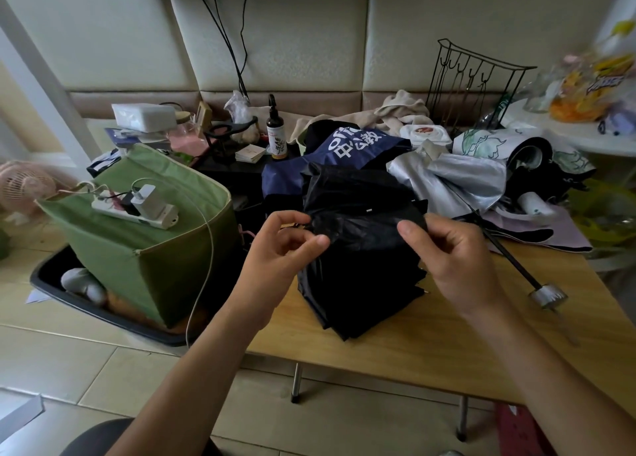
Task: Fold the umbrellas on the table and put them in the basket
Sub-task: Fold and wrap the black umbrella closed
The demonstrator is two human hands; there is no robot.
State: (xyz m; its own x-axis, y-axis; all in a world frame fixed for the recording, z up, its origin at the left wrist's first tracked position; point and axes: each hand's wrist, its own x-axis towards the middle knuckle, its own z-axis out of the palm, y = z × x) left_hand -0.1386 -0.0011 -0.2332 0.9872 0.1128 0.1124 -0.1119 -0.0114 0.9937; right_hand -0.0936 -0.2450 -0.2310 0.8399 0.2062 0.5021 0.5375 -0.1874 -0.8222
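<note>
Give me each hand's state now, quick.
Left hand: pinching a fold of the crumpled black fabric umbrella.
Right hand: gripping the same umbrella's fabric on its other side.

both hands point(285, 245) pinching black umbrella point(361, 249), green basket point(151, 249) beside

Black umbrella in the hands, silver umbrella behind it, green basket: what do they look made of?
Black umbrella: thin synthetic cloth, faintly glossy, finely creased. Silver umbrella: cloth with a reflective, metallic-looking coating; dark shaft probably metal. Green basket: matte woven fabric with pale edging, its walls sagging softly.
</note>
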